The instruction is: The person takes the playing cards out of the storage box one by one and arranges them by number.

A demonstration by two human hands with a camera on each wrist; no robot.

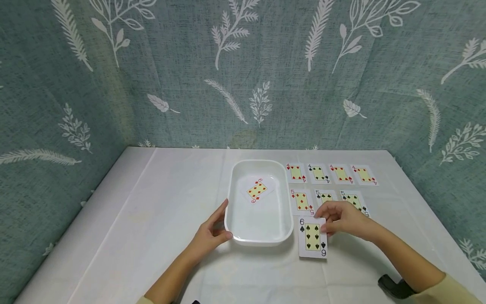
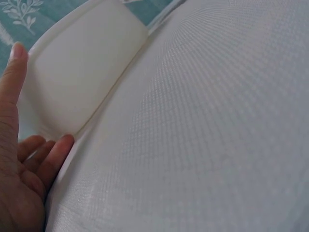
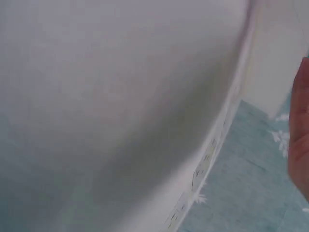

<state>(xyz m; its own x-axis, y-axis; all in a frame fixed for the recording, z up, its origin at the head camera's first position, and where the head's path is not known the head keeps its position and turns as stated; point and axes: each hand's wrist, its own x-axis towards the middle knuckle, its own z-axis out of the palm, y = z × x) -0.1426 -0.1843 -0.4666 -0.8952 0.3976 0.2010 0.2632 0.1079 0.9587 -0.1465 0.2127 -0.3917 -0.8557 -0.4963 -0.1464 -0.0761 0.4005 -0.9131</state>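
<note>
My right hand (image 1: 343, 219) pinches a six of spades playing card (image 1: 312, 238) near its upper right corner, thumb on its face. The card is face up, below the row of fives and close over the white table. My left hand (image 1: 206, 232) holds the near left corner of a white plastic tray (image 1: 259, 244), thumb at the front and fingers along the left side. In the left wrist view the fingertips (image 2: 65, 142) touch the base of the tray wall (image 2: 87, 63). A six of diamonds (image 1: 257, 191) lies tilted inside the tray.
Right of the tray, a row of fours (image 1: 318, 173) lies face up. Nearer is a row of three fives (image 1: 302, 202), its middle and right cards partly covered by my right hand. A green leaf-patterned cloth (image 1: 243, 105) hangs behind the table (image 1: 152, 219).
</note>
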